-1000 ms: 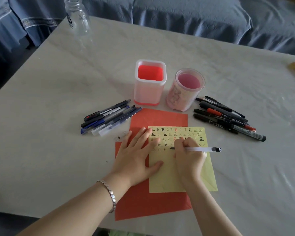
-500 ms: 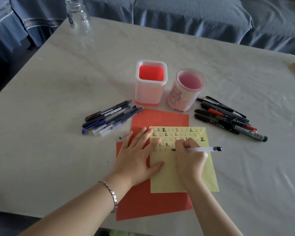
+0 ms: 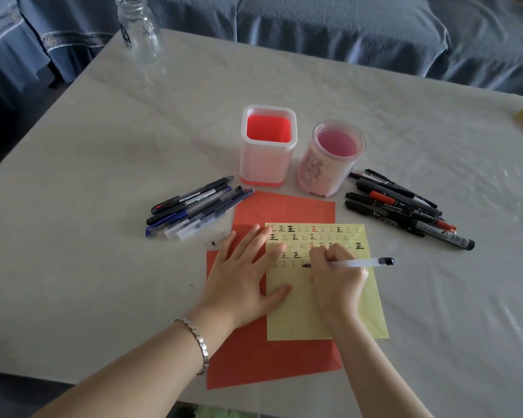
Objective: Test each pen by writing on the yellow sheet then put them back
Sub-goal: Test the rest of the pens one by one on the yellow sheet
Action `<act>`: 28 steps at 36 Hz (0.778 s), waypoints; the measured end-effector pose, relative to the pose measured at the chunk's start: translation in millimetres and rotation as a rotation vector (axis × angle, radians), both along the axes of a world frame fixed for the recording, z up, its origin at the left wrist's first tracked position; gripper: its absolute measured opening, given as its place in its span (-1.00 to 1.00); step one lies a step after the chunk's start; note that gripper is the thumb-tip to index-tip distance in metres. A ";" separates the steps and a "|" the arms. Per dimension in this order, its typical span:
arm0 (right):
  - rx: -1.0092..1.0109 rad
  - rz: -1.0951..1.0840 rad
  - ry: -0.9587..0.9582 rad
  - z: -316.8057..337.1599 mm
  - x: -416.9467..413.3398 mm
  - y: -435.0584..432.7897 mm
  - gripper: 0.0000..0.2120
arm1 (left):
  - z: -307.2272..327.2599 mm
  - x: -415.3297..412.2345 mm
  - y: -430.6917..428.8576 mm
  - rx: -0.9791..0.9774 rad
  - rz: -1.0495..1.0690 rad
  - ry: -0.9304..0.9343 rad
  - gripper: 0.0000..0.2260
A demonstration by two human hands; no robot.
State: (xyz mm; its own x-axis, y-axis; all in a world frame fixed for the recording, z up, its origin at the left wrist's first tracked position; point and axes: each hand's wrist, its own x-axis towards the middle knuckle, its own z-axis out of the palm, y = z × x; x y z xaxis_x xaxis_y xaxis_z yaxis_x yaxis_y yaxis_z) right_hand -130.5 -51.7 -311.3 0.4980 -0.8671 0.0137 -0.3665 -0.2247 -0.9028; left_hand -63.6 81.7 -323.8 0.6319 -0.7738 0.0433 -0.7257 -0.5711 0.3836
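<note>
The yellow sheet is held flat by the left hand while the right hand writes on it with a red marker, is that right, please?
Not quite: the head view shows the right hand writing with a translucent pen, not a red marker. The left hand holds the yellow sheet flat.

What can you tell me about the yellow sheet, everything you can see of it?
The yellow sheet is pale, thin paper with faint diagonal creases at its right corners. It lies flat, mostly on a red sheet, its right side overhanging onto the table. Rows of small handwritten marks, mostly black and a few red, fill its upper part; the lower part is blank. The left hand lies flat across its left edge. The right hand rests on it, gripping a pen whose tip meets the paper.
</note>
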 end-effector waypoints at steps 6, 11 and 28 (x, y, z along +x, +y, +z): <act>0.003 0.013 -0.017 1.2 -0.6 0.7 -0.57 | 1.0 0.1 0.3 0.000 -0.003 0.002 -0.43; 0.009 0.005 0.019 1.2 -0.3 1.2 -0.58 | 0.8 0.2 0.6 -0.003 -0.004 0.003 -0.44; 0.138 -0.099 -0.083 11.1 -6.7 1.5 -0.58 | 5.7 0.4 2.1 0.067 -0.053 0.016 -0.43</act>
State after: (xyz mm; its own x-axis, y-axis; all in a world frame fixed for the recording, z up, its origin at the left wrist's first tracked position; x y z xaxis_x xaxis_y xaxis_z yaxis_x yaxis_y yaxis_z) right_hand -137.2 -50.2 -300.1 0.4127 -0.9081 -0.0716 -0.3034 -0.0629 -0.9508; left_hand -63.2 83.8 -318.1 0.5899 -0.8072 -0.0196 -0.7498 -0.5566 0.3578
